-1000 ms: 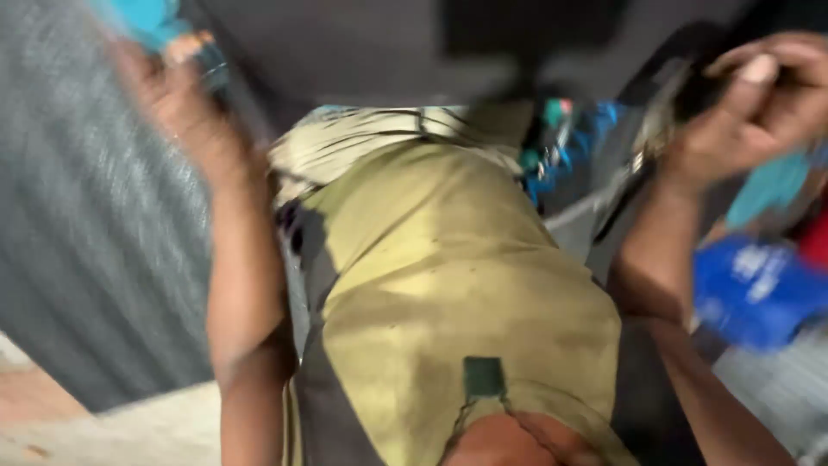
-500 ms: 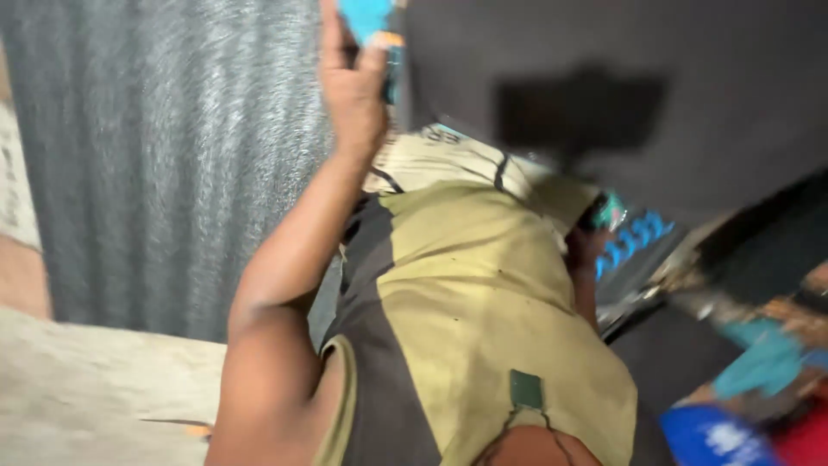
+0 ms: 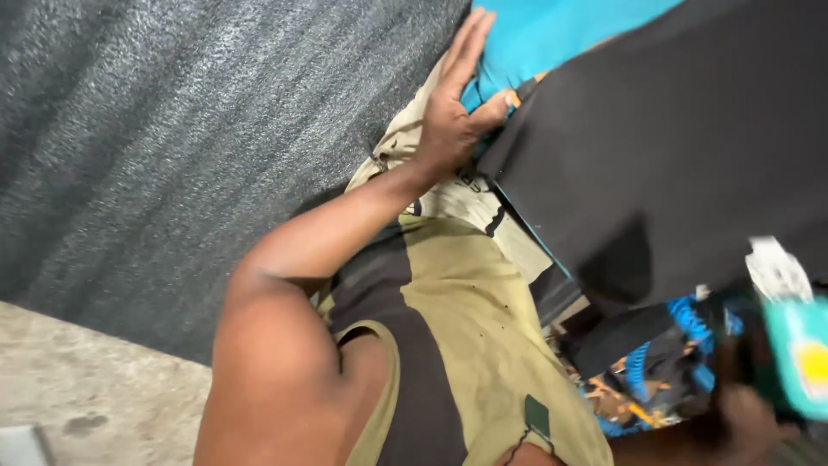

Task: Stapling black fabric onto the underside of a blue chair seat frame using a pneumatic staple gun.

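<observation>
Left hand (image 3: 453,116) raised, fingers flat and straight; right hand (image 3: 746,423) blurred, low.

Open room lies left, over the grey corrugated wall (image 3: 172,129) and bare floor (image 3: 95,397). Up right, a big black cloth (image 3: 673,147) and turquoise cloth (image 3: 552,34) block the way; lower right is crowded with blue-and-orange clutter (image 3: 655,380).

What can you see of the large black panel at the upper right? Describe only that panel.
The black panel is a big, flat, matte sheet, dark and plain, filling the upper right and tilted diagonally. Its material cannot be told. A thin blue line runs along its lower left edge. A turquoise sheet lies above its upper edge. The left hand rests open at its corner, thumb against the edge.
</observation>
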